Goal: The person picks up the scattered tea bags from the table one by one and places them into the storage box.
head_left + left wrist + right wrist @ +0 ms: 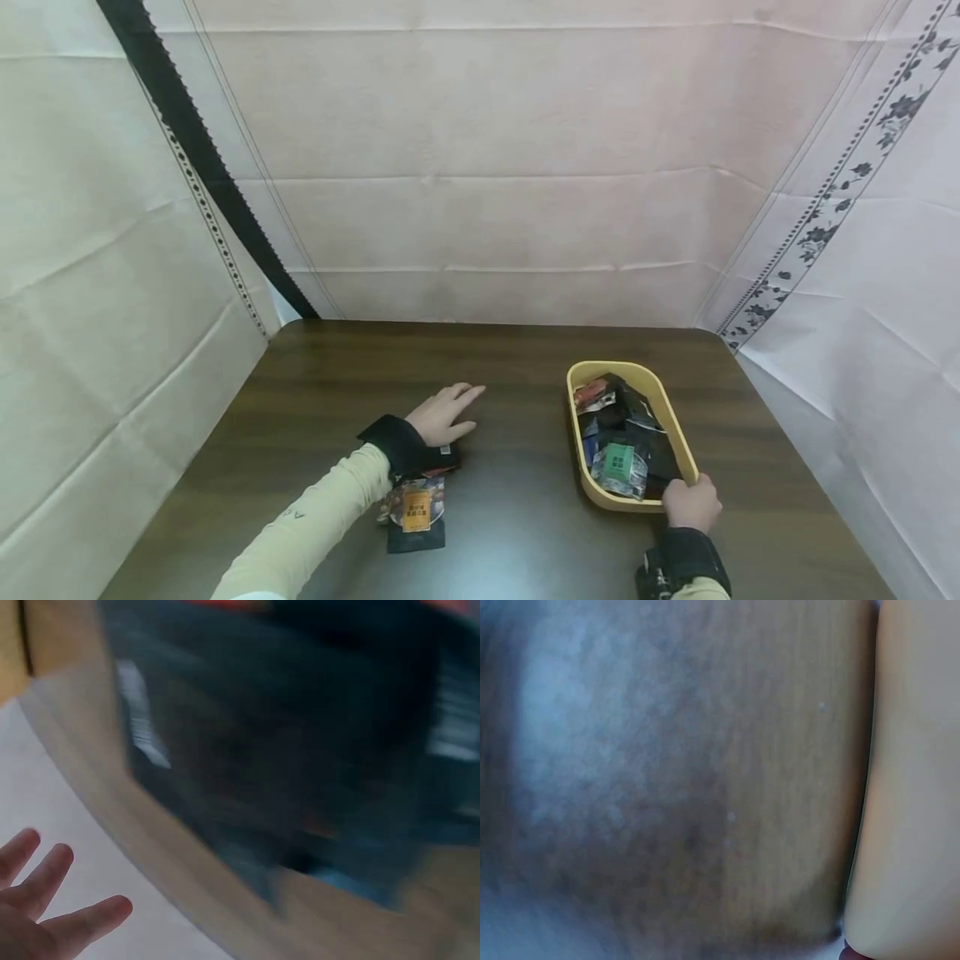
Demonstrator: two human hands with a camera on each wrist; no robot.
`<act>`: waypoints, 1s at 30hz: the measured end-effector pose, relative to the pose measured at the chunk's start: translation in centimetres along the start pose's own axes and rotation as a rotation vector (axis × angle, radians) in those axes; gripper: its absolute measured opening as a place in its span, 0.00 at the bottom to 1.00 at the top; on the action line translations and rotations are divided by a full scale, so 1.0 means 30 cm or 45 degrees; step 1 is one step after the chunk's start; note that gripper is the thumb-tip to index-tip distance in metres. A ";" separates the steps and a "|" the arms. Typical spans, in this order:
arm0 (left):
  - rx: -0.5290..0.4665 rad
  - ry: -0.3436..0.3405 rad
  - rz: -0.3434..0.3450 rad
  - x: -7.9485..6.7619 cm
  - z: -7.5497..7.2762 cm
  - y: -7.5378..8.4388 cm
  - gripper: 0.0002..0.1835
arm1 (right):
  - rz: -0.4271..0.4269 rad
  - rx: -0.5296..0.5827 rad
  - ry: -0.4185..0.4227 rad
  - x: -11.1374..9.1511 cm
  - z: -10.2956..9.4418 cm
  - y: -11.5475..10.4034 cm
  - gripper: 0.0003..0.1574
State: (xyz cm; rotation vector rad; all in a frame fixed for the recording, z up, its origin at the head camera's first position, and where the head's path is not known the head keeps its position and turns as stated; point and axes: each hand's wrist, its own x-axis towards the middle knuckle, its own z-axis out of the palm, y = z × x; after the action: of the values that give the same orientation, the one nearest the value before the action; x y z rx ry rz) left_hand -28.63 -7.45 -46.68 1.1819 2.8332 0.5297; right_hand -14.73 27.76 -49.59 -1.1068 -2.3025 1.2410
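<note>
In the head view my left hand (pixel 444 417) is held over the table with its fingers spread and nothing in them. Dark food packets lie below that wrist, the nearest one with an orange label (pixel 416 510); part of the pile is hidden by the cuff. Up close in the left wrist view, a dark packet (pixel 247 727) is blurred, well apart from the fingers (pixel 90 922). My right hand (pixel 692 504) grips the near right corner of a yellow plastic basket (pixel 678 433). Inside the basket are several packets, among them one with a green label (pixel 618 462).
The dark wooden table (pixel 525 533) has rounded far corners. White cloth (pixel 525 167) hangs behind it and on both sides, with a black strip (pixel 202 142) at the left and a floral band (pixel 832 200) at the right.
</note>
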 end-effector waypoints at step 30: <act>0.445 -0.298 -0.191 -0.127 0.066 0.000 0.32 | -0.021 -0.024 0.000 0.009 -0.006 0.002 0.29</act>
State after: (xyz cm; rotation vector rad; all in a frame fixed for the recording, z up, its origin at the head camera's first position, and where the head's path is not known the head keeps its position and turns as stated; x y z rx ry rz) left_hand -25.63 -9.51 -48.94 0.9781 2.8451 -0.1113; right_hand -14.79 28.09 -49.55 -1.0917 -2.3234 1.2155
